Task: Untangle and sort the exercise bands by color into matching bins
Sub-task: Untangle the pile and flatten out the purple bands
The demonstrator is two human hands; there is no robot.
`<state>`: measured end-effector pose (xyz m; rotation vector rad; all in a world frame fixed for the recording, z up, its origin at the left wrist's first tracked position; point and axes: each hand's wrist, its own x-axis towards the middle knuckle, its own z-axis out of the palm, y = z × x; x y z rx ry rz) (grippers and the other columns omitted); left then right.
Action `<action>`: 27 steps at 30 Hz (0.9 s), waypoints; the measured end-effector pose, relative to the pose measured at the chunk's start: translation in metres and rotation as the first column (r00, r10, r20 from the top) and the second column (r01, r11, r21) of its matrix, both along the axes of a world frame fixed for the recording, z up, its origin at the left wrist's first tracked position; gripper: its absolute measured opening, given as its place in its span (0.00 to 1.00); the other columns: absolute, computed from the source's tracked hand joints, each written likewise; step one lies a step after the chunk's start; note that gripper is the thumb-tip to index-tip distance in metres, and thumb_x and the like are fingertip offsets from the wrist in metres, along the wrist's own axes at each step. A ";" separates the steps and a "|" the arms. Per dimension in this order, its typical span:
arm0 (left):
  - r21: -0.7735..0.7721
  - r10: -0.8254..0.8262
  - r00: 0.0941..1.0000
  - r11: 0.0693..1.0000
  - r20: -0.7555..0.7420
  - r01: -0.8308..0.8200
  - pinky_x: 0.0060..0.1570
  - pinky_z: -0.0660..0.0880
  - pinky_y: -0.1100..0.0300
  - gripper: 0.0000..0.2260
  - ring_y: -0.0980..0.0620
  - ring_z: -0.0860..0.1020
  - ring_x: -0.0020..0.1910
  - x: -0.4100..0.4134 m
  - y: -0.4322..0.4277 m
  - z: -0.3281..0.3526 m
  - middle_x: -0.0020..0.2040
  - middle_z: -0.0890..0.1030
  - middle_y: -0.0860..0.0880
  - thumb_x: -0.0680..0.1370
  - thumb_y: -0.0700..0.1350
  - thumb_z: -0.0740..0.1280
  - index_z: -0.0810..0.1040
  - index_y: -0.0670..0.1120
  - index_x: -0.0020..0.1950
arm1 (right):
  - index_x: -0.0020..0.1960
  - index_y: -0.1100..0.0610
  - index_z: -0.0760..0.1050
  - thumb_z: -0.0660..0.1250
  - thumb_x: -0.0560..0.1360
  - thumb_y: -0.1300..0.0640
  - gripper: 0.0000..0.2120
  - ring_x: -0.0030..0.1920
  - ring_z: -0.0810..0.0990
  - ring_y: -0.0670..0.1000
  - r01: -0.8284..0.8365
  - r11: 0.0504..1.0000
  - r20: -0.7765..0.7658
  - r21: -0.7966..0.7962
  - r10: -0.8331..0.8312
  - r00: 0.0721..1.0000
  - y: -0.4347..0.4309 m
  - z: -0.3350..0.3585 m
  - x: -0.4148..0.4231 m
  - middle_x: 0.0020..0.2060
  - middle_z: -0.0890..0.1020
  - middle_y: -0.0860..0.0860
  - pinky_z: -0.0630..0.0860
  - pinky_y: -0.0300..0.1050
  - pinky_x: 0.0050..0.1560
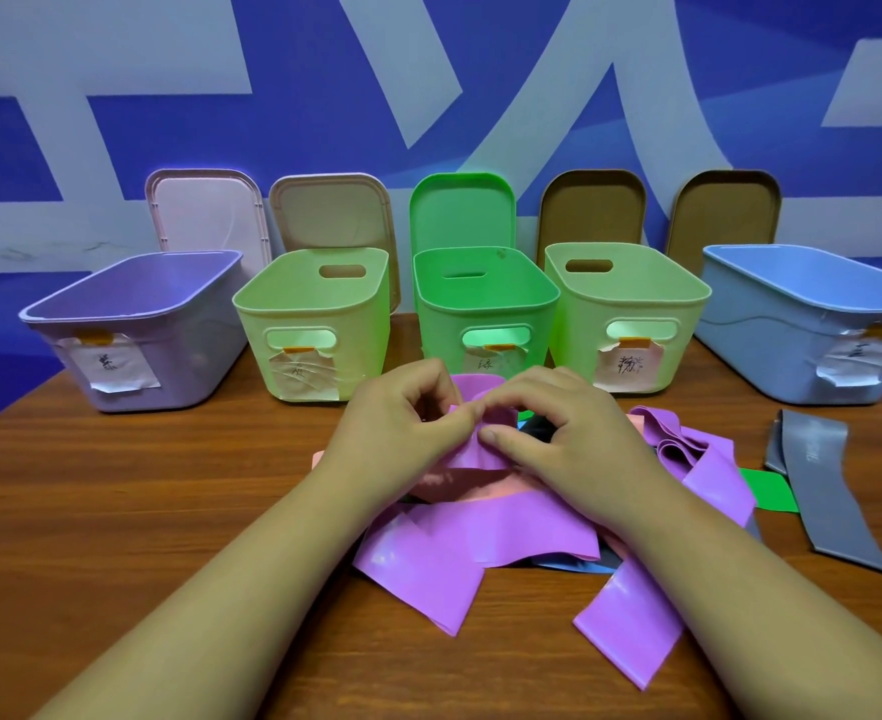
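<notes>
Left hand (pixel 408 413) and right hand (pixel 558 433), fingers curled and pinching a wide purple rubber exercise band (pixel 480 532) at the top of a tangled heap on the brown wooden bench (pixel 143 511). A grey rubber band (pixel 818 485) lies apart, right. Behind stand five open plastic bins: lilac (pixel 132 324), pale green (pixel 314 319), bright green (pixel 480 304), pale green (pixel 631 309), blue (pixel 802 324).

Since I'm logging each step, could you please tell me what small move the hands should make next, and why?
Probably draw the purple band apart and upward: the left hand and right hand both pinch its bunched fold, and it lies tangled over the pink band.
</notes>
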<state>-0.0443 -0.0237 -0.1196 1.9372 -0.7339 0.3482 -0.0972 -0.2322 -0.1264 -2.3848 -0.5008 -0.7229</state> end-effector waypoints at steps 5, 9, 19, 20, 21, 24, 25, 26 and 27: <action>-0.093 -0.133 0.991 0.987 -0.010 0.132 0.42 0.75 0.54 0.14 0.49 0.82 0.43 -0.003 0.001 0.002 0.42 0.84 0.49 0.76 0.37 0.77 0.75 0.42 0.34 | 0.49 0.48 0.84 0.76 0.76 0.49 0.04 0.51 0.79 0.49 -0.022 0.998 0.062 0.051 0.018 0.998 0.000 0.001 0.000 0.45 0.82 0.43 0.75 0.51 0.53; -0.242 -0.206 0.971 0.955 -0.122 0.173 0.36 0.78 0.38 0.15 0.34 0.81 0.38 -0.005 0.002 0.002 0.39 0.83 0.43 0.77 0.40 0.76 0.74 0.42 0.34 | 0.45 0.51 0.85 0.77 0.76 0.53 0.03 0.51 0.82 0.53 -0.082 0.990 0.114 0.118 0.069 0.991 0.002 -0.001 0.002 0.46 0.83 0.44 0.77 0.56 0.52; -0.199 -0.219 0.969 0.961 -0.116 0.193 0.36 0.70 0.52 0.11 0.49 0.74 0.33 -0.002 0.004 0.002 0.34 0.80 0.42 0.76 0.48 0.78 0.78 0.45 0.42 | 0.46 0.53 0.83 0.80 0.74 0.59 0.07 0.44 0.81 0.52 -0.095 0.950 0.051 0.299 0.084 0.995 0.004 0.003 -0.005 0.45 0.82 0.44 0.78 0.55 0.46; -0.211 -0.254 0.958 0.952 -0.136 0.223 0.36 0.70 0.55 0.11 0.50 0.73 0.33 -0.003 0.004 0.003 0.35 0.79 0.43 0.77 0.48 0.78 0.78 0.45 0.44 | 0.46 0.53 0.82 0.80 0.74 0.61 0.07 0.46 0.82 0.52 -0.106 0.948 0.046 0.300 0.096 0.994 0.004 0.004 -0.005 0.45 0.82 0.45 0.78 0.55 0.48; -0.224 -0.294 0.943 0.940 -0.155 0.257 0.36 0.70 0.57 0.10 0.50 0.73 0.35 -0.004 0.004 0.004 0.36 0.79 0.44 0.78 0.47 0.77 0.78 0.45 0.47 | 0.46 0.53 0.81 0.79 0.75 0.62 0.08 0.48 0.82 0.52 -0.118 0.946 0.042 0.301 0.111 0.993 0.004 0.005 -0.006 0.46 0.82 0.45 0.79 0.55 0.50; -0.230 -0.365 0.906 0.920 -0.215 0.316 0.38 0.72 0.65 0.11 0.55 0.75 0.38 -0.009 0.004 0.008 0.40 0.78 0.49 0.82 0.50 0.72 0.78 0.43 0.55 | 0.47 0.50 0.78 0.76 0.78 0.60 0.09 0.53 0.84 0.51 -0.102 0.939 -0.010 0.327 0.112 0.994 0.005 0.008 -0.008 0.50 0.85 0.45 0.79 0.56 0.55; -0.205 -0.361 0.905 0.925 -0.225 0.318 0.39 0.72 0.67 0.13 0.57 0.76 0.39 -0.009 0.005 0.010 0.41 0.79 0.50 0.82 0.51 0.69 0.78 0.42 0.56 | 0.47 0.49 0.77 0.76 0.79 0.60 0.09 0.54 0.84 0.50 -0.082 0.938 -0.030 0.336 0.097 0.995 0.005 0.008 -0.009 0.51 0.86 0.45 0.80 0.56 0.56; -0.173 -0.352 0.907 0.932 -0.231 0.318 0.41 0.72 0.68 0.15 0.58 0.77 0.39 -0.008 0.006 0.011 0.41 0.80 0.53 0.82 0.53 0.68 0.79 0.41 0.56 | 0.48 0.48 0.77 0.75 0.80 0.60 0.09 0.53 0.84 0.50 -0.068 0.935 -0.047 0.348 0.089 0.995 0.004 0.009 -0.009 0.51 0.86 0.45 0.80 0.56 0.56; -0.140 -0.346 0.908 0.937 -0.237 0.321 0.43 0.73 0.68 0.17 0.59 0.78 0.40 -0.007 0.008 0.011 0.40 0.81 0.55 0.82 0.56 0.68 0.79 0.41 0.56 | 0.48 0.48 0.77 0.74 0.81 0.60 0.09 0.53 0.85 0.49 -0.065 0.928 -0.060 0.366 0.094 0.994 0.003 0.009 -0.010 0.51 0.86 0.45 0.80 0.55 0.57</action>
